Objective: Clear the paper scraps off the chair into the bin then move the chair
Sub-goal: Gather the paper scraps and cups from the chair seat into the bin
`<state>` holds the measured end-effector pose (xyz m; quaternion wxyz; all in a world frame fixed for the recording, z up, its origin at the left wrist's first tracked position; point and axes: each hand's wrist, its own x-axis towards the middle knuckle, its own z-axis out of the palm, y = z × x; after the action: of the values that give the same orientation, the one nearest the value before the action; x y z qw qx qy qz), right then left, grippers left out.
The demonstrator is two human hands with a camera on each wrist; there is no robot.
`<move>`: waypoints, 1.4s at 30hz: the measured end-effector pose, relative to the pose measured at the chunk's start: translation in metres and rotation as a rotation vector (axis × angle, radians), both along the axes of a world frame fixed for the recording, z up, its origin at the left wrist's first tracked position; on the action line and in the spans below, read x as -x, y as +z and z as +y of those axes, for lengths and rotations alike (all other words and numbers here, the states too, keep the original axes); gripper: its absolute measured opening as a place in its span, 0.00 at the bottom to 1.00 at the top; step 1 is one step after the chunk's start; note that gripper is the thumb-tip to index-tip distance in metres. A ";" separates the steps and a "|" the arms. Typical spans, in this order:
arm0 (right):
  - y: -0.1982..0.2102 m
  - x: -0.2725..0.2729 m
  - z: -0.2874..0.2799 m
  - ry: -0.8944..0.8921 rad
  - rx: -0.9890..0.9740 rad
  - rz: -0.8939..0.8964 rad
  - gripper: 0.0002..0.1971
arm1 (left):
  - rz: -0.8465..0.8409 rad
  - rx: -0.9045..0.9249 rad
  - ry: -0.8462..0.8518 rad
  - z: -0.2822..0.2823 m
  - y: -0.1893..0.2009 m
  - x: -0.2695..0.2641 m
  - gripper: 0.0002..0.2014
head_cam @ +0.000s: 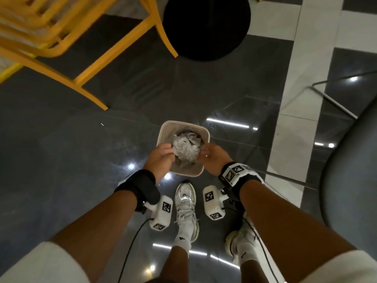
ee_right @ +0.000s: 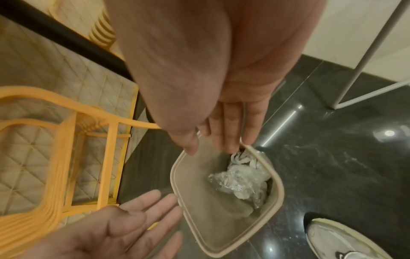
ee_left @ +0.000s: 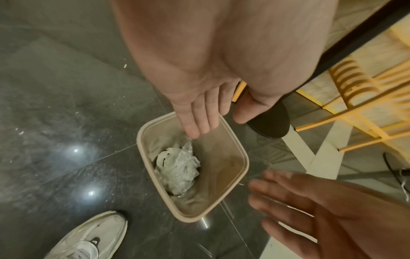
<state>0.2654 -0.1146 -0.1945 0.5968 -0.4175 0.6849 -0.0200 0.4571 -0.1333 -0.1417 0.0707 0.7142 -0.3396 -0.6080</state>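
Both hands, left hand [head_cam: 158, 160] and right hand [head_cam: 212, 158], fingers straight and holding nothing, over bin [head_cam: 201, 133] rim; paper scraps [head_cam: 185, 148] inside; yellow chair [head_cam: 61, 37] well apart, dark floor [head_cam: 61, 160] between.

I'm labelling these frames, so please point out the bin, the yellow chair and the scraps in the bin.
bin [head_cam: 205, 133]: head view, on its far right rim.
yellow chair [head_cam: 120, 44]: head view, on a front leg.
scraps [ee_left: 177, 168]: left wrist view, on the middle of the crumpled heap inside the bin.

no readable text or labels
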 end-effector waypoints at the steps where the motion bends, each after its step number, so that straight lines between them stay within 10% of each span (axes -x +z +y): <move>1: 0.009 0.012 0.004 -0.015 0.001 -0.015 0.19 | -0.028 0.024 -0.044 -0.002 0.005 0.007 0.18; 13: 0.166 0.272 0.095 -0.504 0.147 0.101 0.10 | -0.022 0.277 -0.563 -0.023 0.111 0.261 0.09; 24: 0.231 0.453 0.265 -0.569 0.408 0.671 0.17 | 0.283 0.752 -1.190 0.120 0.162 0.551 0.30; 29: 0.229 0.481 0.282 -0.533 0.339 0.842 0.47 | 0.129 0.957 -1.269 0.149 0.165 0.603 0.39; 35: 0.206 0.486 0.287 -0.385 0.279 0.878 0.12 | -0.134 0.997 -1.372 0.120 0.147 0.627 0.37; 42: 0.210 0.489 0.286 -0.444 0.412 0.887 0.18 | 0.138 0.770 -1.028 0.112 0.144 0.602 0.04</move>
<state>-0.2236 0.1718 0.0150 0.1372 -0.3394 0.9251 -0.1014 -0.1445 -0.0211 0.0025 0.0431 0.3432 -0.8270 -0.4433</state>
